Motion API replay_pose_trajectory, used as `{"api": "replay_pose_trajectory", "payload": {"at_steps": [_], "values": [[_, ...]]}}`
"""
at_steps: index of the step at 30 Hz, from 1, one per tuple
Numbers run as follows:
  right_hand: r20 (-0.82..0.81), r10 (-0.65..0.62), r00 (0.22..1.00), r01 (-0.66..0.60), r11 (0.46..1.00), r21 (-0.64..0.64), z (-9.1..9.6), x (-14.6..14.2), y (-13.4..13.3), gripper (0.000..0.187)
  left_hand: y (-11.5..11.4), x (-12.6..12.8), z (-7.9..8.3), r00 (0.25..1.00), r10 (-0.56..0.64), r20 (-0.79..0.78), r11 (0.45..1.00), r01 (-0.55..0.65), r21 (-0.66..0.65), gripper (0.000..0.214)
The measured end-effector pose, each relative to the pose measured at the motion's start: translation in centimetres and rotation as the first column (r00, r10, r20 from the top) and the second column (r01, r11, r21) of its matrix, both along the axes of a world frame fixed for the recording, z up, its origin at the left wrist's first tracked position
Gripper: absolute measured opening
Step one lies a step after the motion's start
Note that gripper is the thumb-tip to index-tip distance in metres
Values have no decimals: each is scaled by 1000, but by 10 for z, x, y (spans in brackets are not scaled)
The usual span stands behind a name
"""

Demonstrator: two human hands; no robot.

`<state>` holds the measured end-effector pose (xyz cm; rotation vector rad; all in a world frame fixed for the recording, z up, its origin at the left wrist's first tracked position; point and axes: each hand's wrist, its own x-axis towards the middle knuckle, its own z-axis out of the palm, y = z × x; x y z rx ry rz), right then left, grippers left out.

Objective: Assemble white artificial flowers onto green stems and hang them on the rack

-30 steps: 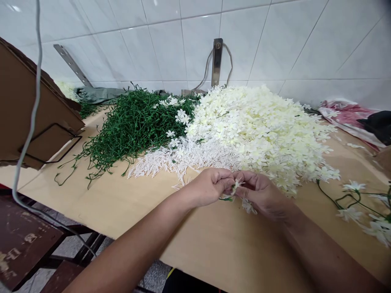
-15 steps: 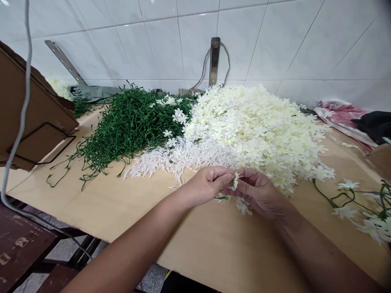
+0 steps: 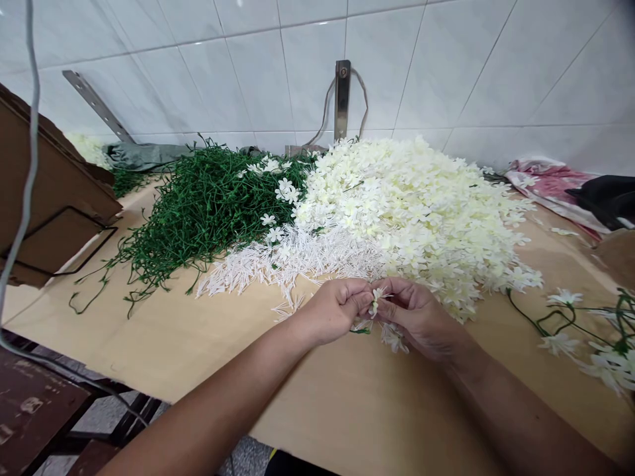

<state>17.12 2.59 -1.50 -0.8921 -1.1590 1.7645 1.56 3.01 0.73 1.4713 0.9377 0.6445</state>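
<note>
1. White petals of a small flower (image 3: 376,301) show between the fingertips of both hands, above the desk (image 3: 342,403) and just in front of the heaps.
2. The left hand (image 3: 335,311) is closed, its thumb and forefinger pinching at the small flower; which part they grip is hidden.
3. The right hand (image 3: 424,317) meets it from the other side, thumb and curled fingers also grasping the small flower.
4. Below the fingers, a bit of green stem (image 3: 361,330) pokes out, and a second white blossom (image 3: 394,337) hangs beside the right palm.
5. Behind the hands lie white thread-like pieces (image 3: 317,254), with a tangle of green stems (image 3: 218,198) to the left and a large mound of creamy blossoms (image 3: 417,211) to the right.
6. Near the desk's right side rest several flowered stems (image 3: 610,360); farther back is a pink-and-white cloth (image 3: 546,178).
7. At far left, a brown cardboard box (image 3: 44,178) stands tilted behind a hanging grey cable (image 3: 32,132).
</note>
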Motion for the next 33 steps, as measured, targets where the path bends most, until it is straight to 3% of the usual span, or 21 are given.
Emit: {"api": "replay_pose_trajectory", "payload": {"at_steps": [6,15,23,28,33], "values": [[114,-60,992,55,998,42,-2,-2,1,24,1,0,-6,999,28,-32,999,-28,19,34],[-127,-70,989,67,997,-28,9,1,5,16,7,0,11,998,60,-25,994,-57,94,33],[-38,-256,966,256,967,-14,16,15,9,20,14,-14,14,955,289,-63,940,-271,209,35],[81,-266,961,255,959,127,17,-4,1,38,12,-9,9,958,243,-153,938,-192,289,30],[112,-335,936,324,940,108,21,-8,0,30,6,-4,9,957,205,-204,939,-134,317,29]]}}
